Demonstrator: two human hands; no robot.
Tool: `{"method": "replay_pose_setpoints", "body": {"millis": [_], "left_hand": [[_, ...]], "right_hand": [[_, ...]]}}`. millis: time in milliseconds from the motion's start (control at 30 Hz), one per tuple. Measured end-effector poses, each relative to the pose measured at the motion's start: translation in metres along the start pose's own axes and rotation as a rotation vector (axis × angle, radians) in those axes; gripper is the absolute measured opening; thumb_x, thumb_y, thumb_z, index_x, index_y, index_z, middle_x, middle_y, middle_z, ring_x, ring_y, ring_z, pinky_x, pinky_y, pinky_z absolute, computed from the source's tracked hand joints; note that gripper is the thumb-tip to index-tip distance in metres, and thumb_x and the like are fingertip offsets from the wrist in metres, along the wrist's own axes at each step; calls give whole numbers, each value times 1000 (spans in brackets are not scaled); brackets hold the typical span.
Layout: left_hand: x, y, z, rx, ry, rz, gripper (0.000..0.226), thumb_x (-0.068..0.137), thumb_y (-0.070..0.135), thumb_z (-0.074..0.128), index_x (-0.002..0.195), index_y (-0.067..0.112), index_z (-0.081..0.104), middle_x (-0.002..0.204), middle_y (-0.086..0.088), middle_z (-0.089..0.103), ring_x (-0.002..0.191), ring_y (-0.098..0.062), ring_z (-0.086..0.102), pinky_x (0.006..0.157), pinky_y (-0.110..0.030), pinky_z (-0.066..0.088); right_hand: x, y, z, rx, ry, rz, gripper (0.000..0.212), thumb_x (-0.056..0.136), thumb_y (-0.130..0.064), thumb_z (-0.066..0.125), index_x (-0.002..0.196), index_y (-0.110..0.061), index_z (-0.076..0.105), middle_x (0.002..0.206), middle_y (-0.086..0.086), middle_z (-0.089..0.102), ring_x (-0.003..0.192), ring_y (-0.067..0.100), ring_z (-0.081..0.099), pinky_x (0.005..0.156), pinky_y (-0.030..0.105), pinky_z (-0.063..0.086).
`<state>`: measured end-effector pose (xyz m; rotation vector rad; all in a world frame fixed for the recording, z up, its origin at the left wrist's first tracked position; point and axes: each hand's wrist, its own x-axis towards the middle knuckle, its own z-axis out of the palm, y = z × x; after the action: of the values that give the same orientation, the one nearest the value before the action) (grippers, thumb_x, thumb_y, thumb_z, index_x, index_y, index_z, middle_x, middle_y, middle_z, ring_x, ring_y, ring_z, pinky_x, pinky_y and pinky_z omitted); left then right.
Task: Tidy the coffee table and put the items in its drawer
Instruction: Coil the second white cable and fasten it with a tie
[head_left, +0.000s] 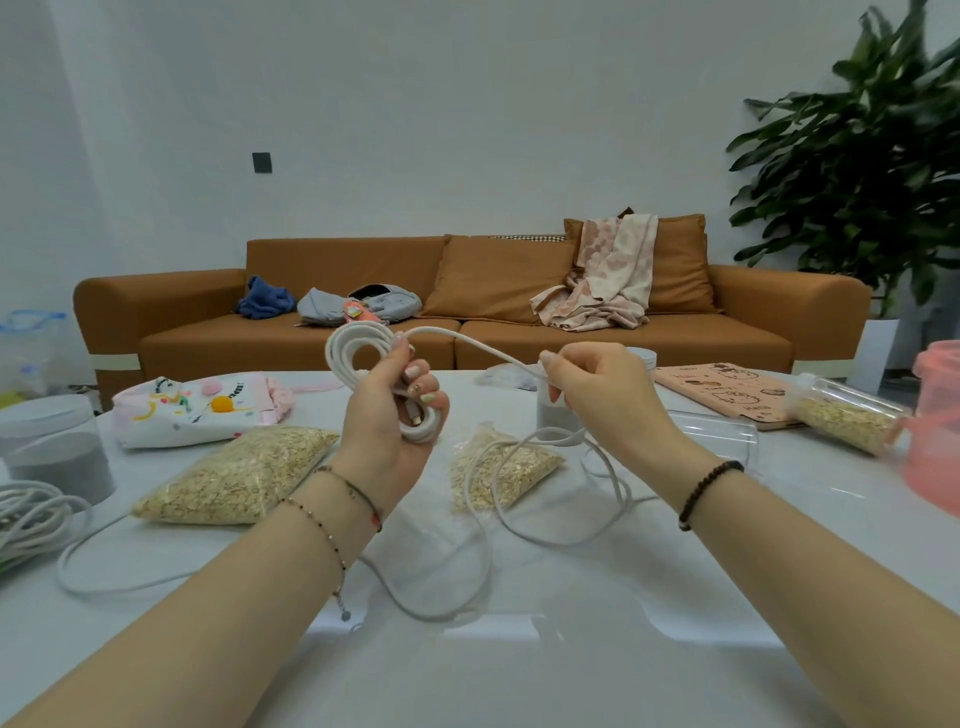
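The white worktop (597, 665) is cluttered, so I am coiling the cable (353, 358) to make it fit the drawer, which is out of view. My left hand (387, 431) clenches the loops upright. My right hand (608, 395), at three o'clock from it, pinches the loose run in its fingers (548, 358). The slack trails on the worktop toward six o'clock.

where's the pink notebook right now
In the head view, the pink notebook lies far right on the table, just left of the oat-filled tube, beyond the right hand.
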<state>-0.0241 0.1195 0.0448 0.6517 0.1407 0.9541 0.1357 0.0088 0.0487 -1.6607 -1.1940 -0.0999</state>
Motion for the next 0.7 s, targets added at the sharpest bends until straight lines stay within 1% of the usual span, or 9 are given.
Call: {"method": "replay_pose_setpoints", "body": {"millis": [67,100,167,200,267,367,500,567,700], "left_hand": [[1,3,0,8,-2,6,22,103,24,49,82,17,50,58,6,40,46,-5,35,42,-14,33],[0,2,1,34,-12,-6,21,103,24,50,84,18,51,58,6,40,45,-4,35,42,-14,33],[-4,-1,3,122,-34,-60,19,102,24,52,84,18,52,58,5,40,44,-4,35,41,-14,33],[-6,-4,5,175,-45,-94,20,101,25,54,82,19,51,58,6,39,44,-4,34,41,-14,32],[-11,-7,8,264,-52,-150,23,99,25,58,79,19,48,56,6,37,43,-4,32,41,-14,29],[-15,-7,11,336,-21,-192,22,96,25,62,79,19,51,55,5,36,43,-5,31,40,-14,27],[-15,-8,8,470,-11,-201,20,93,26,66,84,15,52,56,3,38,44,-7,32,40,-15,28],[-15,-11,7,562,-21,-227,26,92,34,67,86,14,52,57,2,41,45,-8,34,40,-16,30],[-16,-17,6,714,-18,-267,56,82,67,61,90,12,54,58,2,45,45,-9,39,41,-19,35]], "right_hand": [[-1,-1,0,24,-6,-5,42,95,-44,61,66,-15,68,51,-9,51,51,7,46,57,32,40],[-2,-1,0,39,-13,-18,38,94,-43,63,67,-17,70,49,-10,50,49,4,43,53,26,38],[-4,-4,2,56,-19,-70,30,93,-38,67,70,-20,71,46,-13,46,46,4,40,47,15,30],[-5,-5,3,64,-11,-99,27,94,-35,67,72,-20,72,44,-14,44,45,4,39,45,15,29],[-5,-6,3,100,17,-140,25,97,-31,65,77,-18,72,43,-15,41,46,5,37,46,16,27],[-6,-9,2,203,56,-168,29,102,-31,55,83,-15,72,47,-14,40,50,5,37,50,18,27],[-7,-12,1,215,92,-204,36,105,-26,48,80,-11,69,50,-13,41,54,6,38,56,27,31],[-8,-13,3,174,95,-222,35,105,-25,49,78,-9,65,50,-12,40,53,7,37,55,29,30],[-10,-11,6,80,29,-265,30,104,-27,50,78,-18,63,51,-10,43,51,7,36,52,30,30]]}}
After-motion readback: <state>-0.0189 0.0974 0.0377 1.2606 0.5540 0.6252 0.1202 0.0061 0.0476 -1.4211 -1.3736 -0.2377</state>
